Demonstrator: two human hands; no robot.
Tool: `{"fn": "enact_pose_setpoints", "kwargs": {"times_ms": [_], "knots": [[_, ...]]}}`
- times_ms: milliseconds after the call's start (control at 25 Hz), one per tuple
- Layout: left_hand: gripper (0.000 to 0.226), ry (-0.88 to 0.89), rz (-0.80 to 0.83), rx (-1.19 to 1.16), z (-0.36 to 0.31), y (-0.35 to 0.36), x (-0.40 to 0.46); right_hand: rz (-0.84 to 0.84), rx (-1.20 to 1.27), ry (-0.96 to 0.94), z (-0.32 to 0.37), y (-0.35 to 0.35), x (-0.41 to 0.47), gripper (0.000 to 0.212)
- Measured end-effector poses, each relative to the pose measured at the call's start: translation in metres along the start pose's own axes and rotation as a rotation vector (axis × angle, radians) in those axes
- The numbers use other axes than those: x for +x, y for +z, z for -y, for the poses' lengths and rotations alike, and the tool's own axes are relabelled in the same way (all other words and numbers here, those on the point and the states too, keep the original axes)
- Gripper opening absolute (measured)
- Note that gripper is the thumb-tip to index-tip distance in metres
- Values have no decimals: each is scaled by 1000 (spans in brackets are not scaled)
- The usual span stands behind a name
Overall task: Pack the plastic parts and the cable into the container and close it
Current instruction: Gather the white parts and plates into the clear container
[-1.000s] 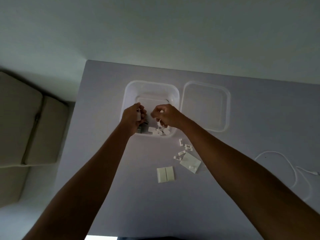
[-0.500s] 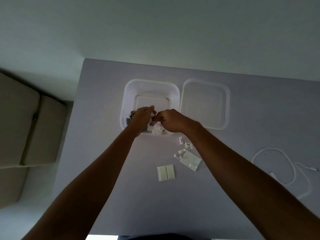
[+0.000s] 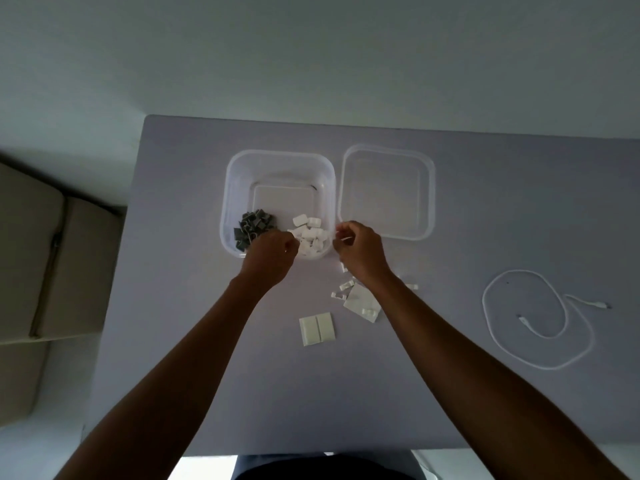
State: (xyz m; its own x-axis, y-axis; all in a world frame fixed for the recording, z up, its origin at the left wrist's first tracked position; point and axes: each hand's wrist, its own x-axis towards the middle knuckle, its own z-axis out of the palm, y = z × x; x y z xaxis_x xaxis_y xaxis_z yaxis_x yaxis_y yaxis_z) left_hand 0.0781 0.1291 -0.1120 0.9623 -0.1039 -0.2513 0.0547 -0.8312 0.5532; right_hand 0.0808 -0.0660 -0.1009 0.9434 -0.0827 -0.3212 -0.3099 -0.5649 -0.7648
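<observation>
A clear plastic container (image 3: 235, 188) stands on the grey table. Inside it lie a heap of dark grey clips (image 3: 255, 224) at the left and a heap of white clips (image 3: 310, 233) at the right. My left hand (image 3: 272, 252) hovers over the container's near rim, fingers curled. My right hand (image 3: 360, 249) is just outside the container's right near corner, fingers curled with the tips pinched; nothing shows in either hand. Loose small white parts (image 3: 341, 289), a tilted white plate (image 3: 362, 301) and a flat two-piece white plate (image 3: 317, 328) lie on the table. A white cable (image 3: 491, 327) loops at the right.
The clear lid (image 3: 386, 192) lies flat right of the container. A beige sofa (image 3: 31, 265) stands left of the table (image 3: 180, 271). The table's near edge runs along the bottom, above my dark trousers.
Both hands have pulled back out of the container toward me and moved apart. The grey and white clip heaps inside it, hidden before, now show.
</observation>
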Motion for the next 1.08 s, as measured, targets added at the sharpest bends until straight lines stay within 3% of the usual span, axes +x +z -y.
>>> {"fn": "enact_pose_setpoints", "kwargs": {"times_ms": [240,360,480,680,840,920,1080], "knots": [[24,-1,70,65,-6,5,-30,147,227,100,-23,2,-40,23],[18,6,45,66,-6,12,-49,82,-61,-128,-46,-2,-52,22],[12,32,-123,49,-17,19,-60,139,-343,-300,-70,1,-64,34],[5,110,-292,-71,-57,25,-69,199,-544,-348,-98,11,-76,19],[7,168,-308,-138,-71,33,-77,208,-480,-389,-108,12,-85,19],[6,188,-304,-174,-76,41,-82,156,-306,-360,-109,6,-89,14],[5,207,-260,-242,-88,60,-89,-57,99,-70,-114,-21,-99,4]]}}
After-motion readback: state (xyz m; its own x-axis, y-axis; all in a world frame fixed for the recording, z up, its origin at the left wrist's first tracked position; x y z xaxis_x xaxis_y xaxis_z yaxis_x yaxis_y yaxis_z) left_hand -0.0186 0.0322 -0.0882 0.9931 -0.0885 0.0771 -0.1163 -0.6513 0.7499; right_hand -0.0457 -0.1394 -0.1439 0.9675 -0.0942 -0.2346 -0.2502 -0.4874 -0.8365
